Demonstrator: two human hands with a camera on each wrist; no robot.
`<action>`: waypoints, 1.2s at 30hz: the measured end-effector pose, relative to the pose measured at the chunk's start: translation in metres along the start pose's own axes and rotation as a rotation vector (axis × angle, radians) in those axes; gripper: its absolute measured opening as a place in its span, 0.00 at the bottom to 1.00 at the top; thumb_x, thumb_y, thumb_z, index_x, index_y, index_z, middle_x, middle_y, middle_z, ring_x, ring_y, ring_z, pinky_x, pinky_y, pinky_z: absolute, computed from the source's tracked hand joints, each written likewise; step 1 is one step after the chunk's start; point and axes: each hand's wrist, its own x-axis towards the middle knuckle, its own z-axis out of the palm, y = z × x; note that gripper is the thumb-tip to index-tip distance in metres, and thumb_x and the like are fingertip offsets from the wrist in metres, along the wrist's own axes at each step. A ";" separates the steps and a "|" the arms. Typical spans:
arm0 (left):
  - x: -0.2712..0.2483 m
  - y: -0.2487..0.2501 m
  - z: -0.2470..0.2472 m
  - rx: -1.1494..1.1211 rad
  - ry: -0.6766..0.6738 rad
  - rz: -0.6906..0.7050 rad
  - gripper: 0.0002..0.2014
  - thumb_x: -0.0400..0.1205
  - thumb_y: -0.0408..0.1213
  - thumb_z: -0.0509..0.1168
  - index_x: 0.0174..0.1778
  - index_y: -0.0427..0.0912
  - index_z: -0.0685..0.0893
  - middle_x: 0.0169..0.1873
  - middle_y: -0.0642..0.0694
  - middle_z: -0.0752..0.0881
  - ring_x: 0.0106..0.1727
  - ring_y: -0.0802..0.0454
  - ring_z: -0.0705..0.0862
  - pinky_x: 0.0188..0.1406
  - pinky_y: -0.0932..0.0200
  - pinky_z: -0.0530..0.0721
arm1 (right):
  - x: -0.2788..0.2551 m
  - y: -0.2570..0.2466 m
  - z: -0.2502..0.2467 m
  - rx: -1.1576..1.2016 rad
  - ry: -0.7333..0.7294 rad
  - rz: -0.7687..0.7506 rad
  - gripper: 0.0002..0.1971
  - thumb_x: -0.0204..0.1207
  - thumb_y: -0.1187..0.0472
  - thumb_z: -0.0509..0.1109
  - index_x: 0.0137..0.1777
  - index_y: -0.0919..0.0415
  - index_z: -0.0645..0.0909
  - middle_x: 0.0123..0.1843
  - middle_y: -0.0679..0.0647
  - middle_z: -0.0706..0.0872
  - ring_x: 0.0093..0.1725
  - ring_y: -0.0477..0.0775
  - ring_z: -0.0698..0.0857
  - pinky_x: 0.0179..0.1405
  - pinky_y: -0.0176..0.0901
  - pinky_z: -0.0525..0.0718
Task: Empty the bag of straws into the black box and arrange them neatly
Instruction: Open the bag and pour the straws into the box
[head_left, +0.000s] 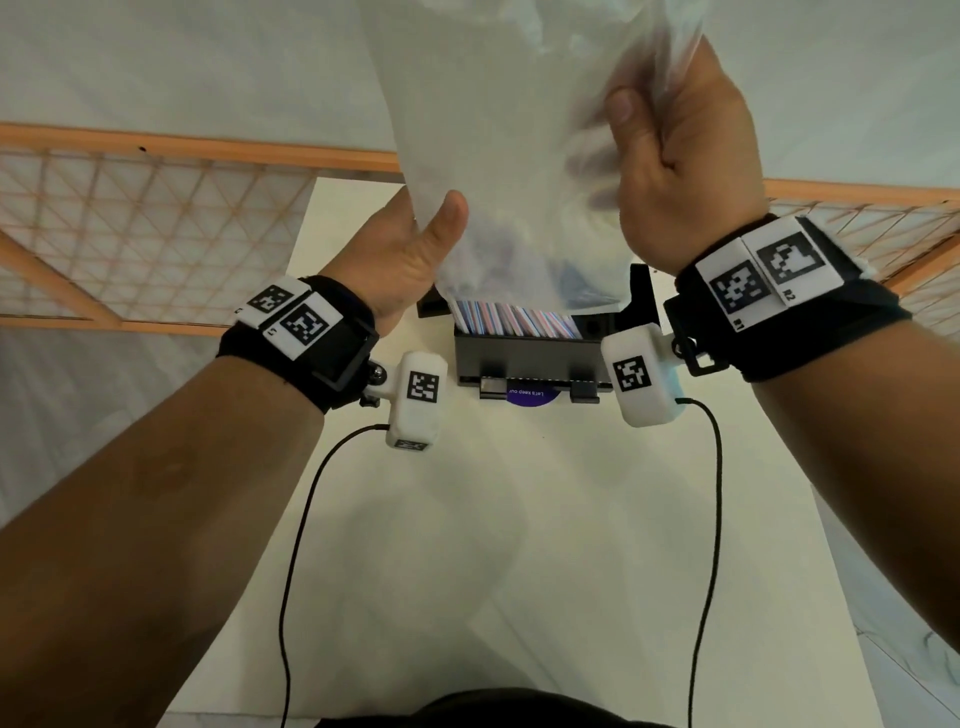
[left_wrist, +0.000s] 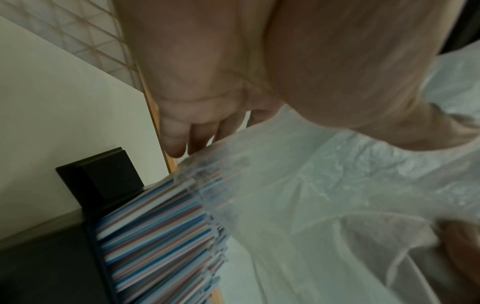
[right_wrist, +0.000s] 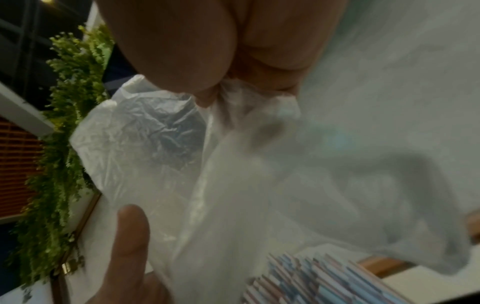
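Saw wooden lattice (head_left: 130, 218) at far left, behind white worktop (head_left: 519, 519). Pinched left edge of clear plastic bag (head_left: 519, 156) in left hand (head_left: 410, 254), thumb in front, fingers (left_wrist: 179, 139) straight behind. Held bag upended, mouth hanging over black box (head_left: 524, 358) on worktop. Found striped straws (head_left: 514, 319) packed side by side inside box. Bunched upper bag in right hand (head_left: 680, 171), fingers curled tight round plastic.

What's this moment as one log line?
bag: held over black box | left hand: holding bag | right hand: gripping bag | straws: in box
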 end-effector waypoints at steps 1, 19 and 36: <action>0.001 -0.001 0.000 0.026 -0.014 0.012 0.48 0.59 0.80 0.63 0.74 0.58 0.76 0.67 0.60 0.87 0.70 0.62 0.84 0.68 0.60 0.80 | 0.000 0.000 -0.001 -0.001 0.004 -0.001 0.05 0.84 0.58 0.56 0.55 0.49 0.71 0.48 0.56 0.88 0.43 0.57 0.90 0.34 0.49 0.88; 0.018 -0.013 -0.001 -0.453 0.224 -0.174 0.50 0.74 0.81 0.36 0.78 0.52 0.80 0.73 0.52 0.84 0.71 0.48 0.85 0.75 0.44 0.78 | 0.018 -0.018 -0.025 -0.111 0.156 -0.068 0.17 0.87 0.59 0.55 0.47 0.69 0.82 0.37 0.36 0.80 0.33 0.36 0.85 0.29 0.36 0.78; 0.008 0.017 -0.013 0.078 0.467 0.131 0.35 0.76 0.67 0.64 0.74 0.50 0.76 0.64 0.55 0.80 0.61 0.61 0.80 0.72 0.50 0.79 | 0.016 -0.027 -0.040 -0.146 0.195 -0.025 0.16 0.87 0.55 0.54 0.42 0.54 0.80 0.36 0.45 0.84 0.37 0.48 0.88 0.29 0.39 0.81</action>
